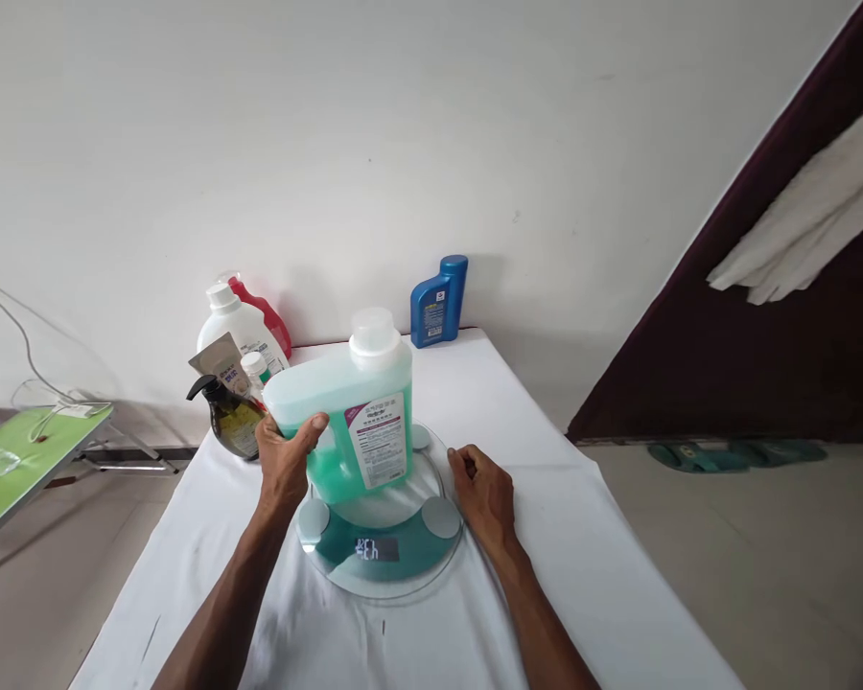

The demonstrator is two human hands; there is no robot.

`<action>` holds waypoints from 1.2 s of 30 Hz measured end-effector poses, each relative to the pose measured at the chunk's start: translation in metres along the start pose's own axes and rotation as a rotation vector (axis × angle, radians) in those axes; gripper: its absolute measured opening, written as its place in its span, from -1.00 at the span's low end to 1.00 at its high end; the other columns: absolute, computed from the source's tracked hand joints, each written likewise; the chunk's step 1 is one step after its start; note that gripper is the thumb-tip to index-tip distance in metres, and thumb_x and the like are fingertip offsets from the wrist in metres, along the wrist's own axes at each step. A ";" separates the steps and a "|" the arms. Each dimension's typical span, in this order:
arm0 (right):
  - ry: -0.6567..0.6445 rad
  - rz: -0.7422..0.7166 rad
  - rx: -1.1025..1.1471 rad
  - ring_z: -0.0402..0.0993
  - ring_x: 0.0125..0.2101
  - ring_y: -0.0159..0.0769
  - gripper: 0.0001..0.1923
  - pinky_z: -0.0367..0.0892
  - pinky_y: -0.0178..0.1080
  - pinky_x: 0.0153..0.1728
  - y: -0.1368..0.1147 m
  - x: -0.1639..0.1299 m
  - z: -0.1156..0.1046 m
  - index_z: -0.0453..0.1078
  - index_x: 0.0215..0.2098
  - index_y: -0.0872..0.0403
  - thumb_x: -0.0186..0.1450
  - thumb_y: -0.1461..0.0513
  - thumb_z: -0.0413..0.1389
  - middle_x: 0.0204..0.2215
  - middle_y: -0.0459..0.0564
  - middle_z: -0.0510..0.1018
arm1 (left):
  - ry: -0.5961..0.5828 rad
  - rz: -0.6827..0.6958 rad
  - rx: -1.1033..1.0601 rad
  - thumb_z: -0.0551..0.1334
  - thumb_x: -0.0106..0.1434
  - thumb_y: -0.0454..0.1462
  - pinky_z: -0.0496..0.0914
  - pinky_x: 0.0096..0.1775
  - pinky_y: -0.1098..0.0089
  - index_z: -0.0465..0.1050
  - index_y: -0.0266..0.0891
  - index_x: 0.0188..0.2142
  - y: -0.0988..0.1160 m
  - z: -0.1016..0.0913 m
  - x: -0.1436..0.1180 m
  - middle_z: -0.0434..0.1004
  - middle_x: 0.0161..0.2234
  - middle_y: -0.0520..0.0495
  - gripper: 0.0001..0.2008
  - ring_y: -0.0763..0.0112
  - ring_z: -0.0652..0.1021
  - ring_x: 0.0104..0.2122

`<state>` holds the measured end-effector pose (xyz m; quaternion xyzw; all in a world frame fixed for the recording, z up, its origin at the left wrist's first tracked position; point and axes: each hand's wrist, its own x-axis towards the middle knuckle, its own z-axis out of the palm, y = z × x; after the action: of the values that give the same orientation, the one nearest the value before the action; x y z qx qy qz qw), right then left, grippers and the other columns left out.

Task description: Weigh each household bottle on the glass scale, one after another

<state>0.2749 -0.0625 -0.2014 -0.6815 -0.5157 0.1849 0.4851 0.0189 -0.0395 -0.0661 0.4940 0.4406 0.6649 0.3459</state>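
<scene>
Head view: left hand grips likely heavy jug by its handle, surest hold; right hand curled, seemingly empty.

Green slippers and a glass scale suggest a home.

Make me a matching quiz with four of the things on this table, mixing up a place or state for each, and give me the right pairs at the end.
Things:
1. Glass scale
2. Blue bottle
3. Handled jug
4. Pump bottle

Places and states:
A. Bright green liquid shows inside
B. Near the left edge of the table
C. Its display is lit
D. At the table's far edge, by the wall

Pairs: 1-C, 2-D, 3-A, 4-B
</scene>
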 end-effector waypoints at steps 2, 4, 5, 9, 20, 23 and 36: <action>0.007 -0.003 0.013 0.28 -0.54 -0.24 -0.54 0.14 -0.20 -0.41 0.000 -0.001 0.000 0.14 -0.50 -0.10 0.38 -0.18 -0.06 -0.61 -0.10 0.38 | 0.033 -0.030 -0.057 0.56 -0.01 -0.01 0.13 -0.58 0.48 0.35 -0.20 -0.56 0.001 0.006 0.004 0.21 -0.65 0.16 -0.53 0.59 0.17 -0.63; 0.012 -0.004 0.024 0.25 -0.55 -0.26 -0.52 0.14 -0.20 -0.43 0.001 -0.002 0.000 0.13 -0.50 -0.10 0.39 -0.20 -0.07 -0.61 -0.12 0.35 | 0.054 -0.061 -0.082 0.57 -0.05 -0.03 0.10 -0.60 0.48 0.32 -0.20 -0.57 0.007 0.010 0.010 0.19 -0.66 0.18 -0.53 0.60 0.15 -0.65; 0.014 -0.006 0.028 0.23 -0.55 -0.26 -0.51 0.14 -0.21 -0.43 0.001 -0.002 -0.001 0.13 -0.50 -0.10 0.40 -0.21 -0.07 -0.61 -0.13 0.34 | 0.067 -0.065 -0.086 0.57 -0.07 -0.04 0.08 -0.62 0.48 0.31 -0.19 -0.58 0.011 0.012 0.015 0.17 -0.67 0.18 -0.52 0.61 0.15 -0.66; 0.013 -0.020 0.031 0.19 -0.56 -0.28 -0.47 0.13 -0.22 -0.44 0.001 -0.003 -0.002 0.10 -0.51 -0.10 0.42 -0.25 -0.09 -0.62 -0.16 0.31 | 0.102 0.012 -0.084 0.58 -0.07 -0.02 0.11 -0.62 0.46 0.25 -0.16 -0.57 0.028 0.026 0.047 0.15 -0.68 0.19 -0.47 0.59 0.17 -0.67; -0.004 0.021 -0.004 0.29 -0.55 -0.22 -0.45 0.22 -0.20 -0.43 0.005 -0.006 -0.005 0.15 -0.49 -0.10 0.45 -0.26 -0.08 -0.61 -0.11 0.40 | 0.134 -0.043 -0.244 0.42 0.13 0.32 -0.05 -0.60 0.43 -0.05 -0.06 -0.51 -0.041 0.120 0.180 -0.07 -0.64 0.21 -0.24 0.60 0.08 -0.66; -0.006 0.026 -0.017 0.31 -0.56 -0.21 -0.42 0.23 -0.20 -0.45 0.008 -0.006 -0.005 0.20 -0.49 -0.10 0.46 -0.29 -0.08 -0.60 -0.10 0.44 | 0.116 -0.032 -0.256 0.49 0.03 0.32 -0.07 -0.59 0.41 -0.11 -0.05 -0.53 -0.068 0.141 0.199 -0.10 -0.64 0.21 -0.18 0.61 0.04 -0.64; 0.037 0.085 -0.074 0.30 -0.59 -0.21 -0.38 0.23 -0.21 -0.48 0.023 -0.010 0.001 0.29 -0.49 -0.09 0.46 -0.31 -0.05 -0.62 -0.10 0.45 | 0.152 -0.049 -0.220 0.46 0.16 0.25 -0.03 -0.53 0.39 -0.12 -0.06 -0.56 -0.129 0.182 0.246 -0.09 -0.63 0.18 -0.21 0.58 0.03 -0.60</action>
<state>0.2821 -0.0709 -0.2236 -0.7235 -0.4840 0.1736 0.4606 0.1299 0.2735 -0.0766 0.3906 0.4018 0.7361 0.3797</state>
